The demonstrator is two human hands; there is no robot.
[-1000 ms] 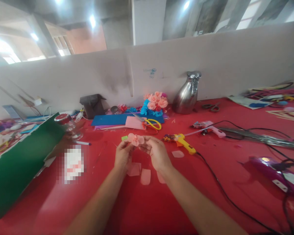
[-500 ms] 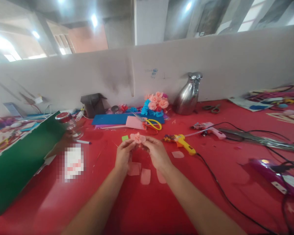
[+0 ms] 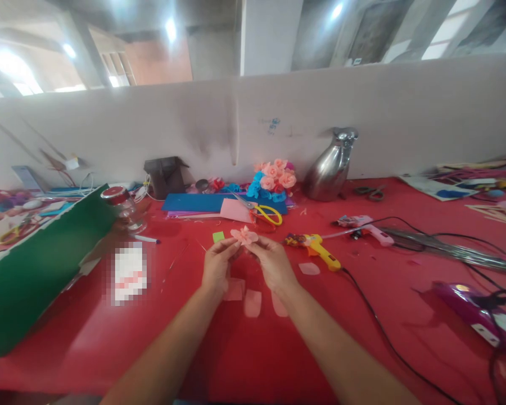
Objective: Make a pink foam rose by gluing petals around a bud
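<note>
Between my two hands, above the red table (image 3: 236, 360), is a small pink paper flower (image 3: 244, 235). My left hand (image 3: 217, 263) pinches its left side with thumb and fingers, and my right hand (image 3: 275, 264) pinches the right side. The fingertips underneath the flower are partly hidden. Below the hands lie loose pink paper petals (image 3: 252, 304), some partly covered by my hands. Another pale petal (image 3: 309, 269) rests to the right, near a yellow glue gun (image 3: 324, 253). A small green paper piece (image 3: 218, 237) lies just behind my left hand.
Yellow-handled scissors (image 3: 266, 214) lie on blue sheets (image 3: 194, 202) at the back, beside a bunch of finished flowers (image 3: 276, 177). A metal jug (image 3: 331, 166) stands by the wall. Rightward are a pink glue gun (image 3: 373, 229), cords and a purple device (image 3: 468, 312). A green board (image 3: 37, 281) stands left.
The camera view has shifted slightly, so the scene sits a little farther right. Both hands still hold the flower, which appears tilted a little differently.
</note>
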